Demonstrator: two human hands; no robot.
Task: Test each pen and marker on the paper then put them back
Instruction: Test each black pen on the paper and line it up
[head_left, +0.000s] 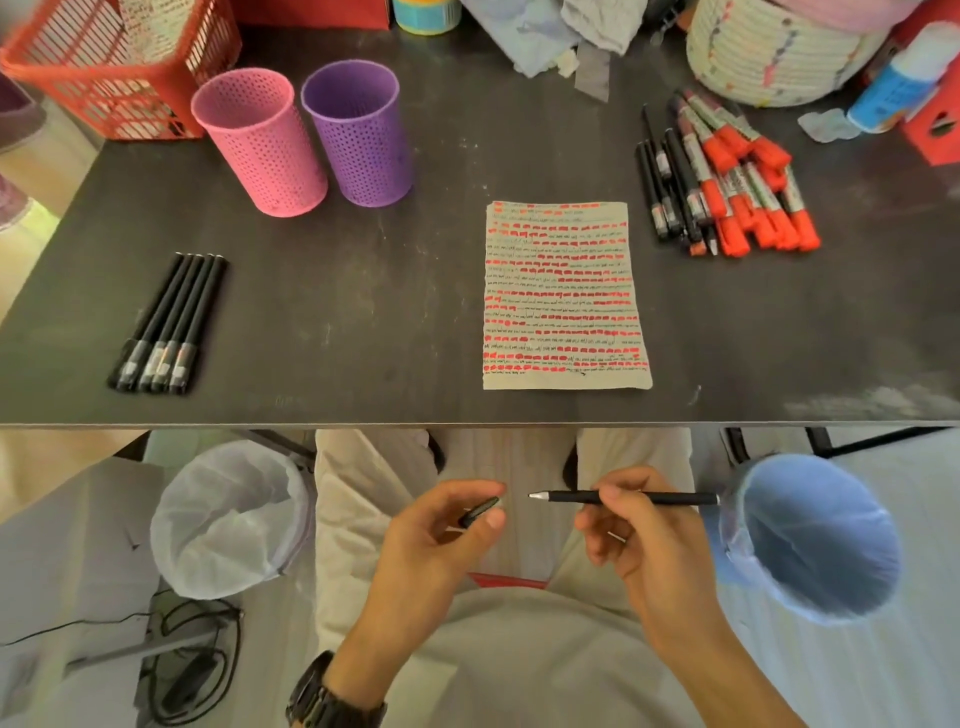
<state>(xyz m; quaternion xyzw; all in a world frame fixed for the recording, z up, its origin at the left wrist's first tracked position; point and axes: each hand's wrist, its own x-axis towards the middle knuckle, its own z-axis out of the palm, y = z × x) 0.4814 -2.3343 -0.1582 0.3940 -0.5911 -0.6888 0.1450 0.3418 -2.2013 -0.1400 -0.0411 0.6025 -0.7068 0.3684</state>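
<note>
Below the table's front edge, my right hand (639, 525) pinches a black pen (670, 499) held level, its bare tip pointing left. My left hand (441, 530) pinches the pen's black cap (480, 512) a short gap from that tip. On the dark table (363, 291) lies the paper (563, 296), covered in rows of red and black marks. Several capped black pens (169, 322) lie side by side at the left. A pile of black pens and red-capped markers (727, 182) sits at the right. A pink cup (260, 143) and a purple cup (358, 132) stand upright behind.
A red mesh basket (104, 67) is at the back left, a woven basket (769, 47) and crumpled cloth (545, 31) at the back right. Beneath the table stand a white-lined bin (228, 519) on the left and a blue-lined bin (815, 535) on the right.
</note>
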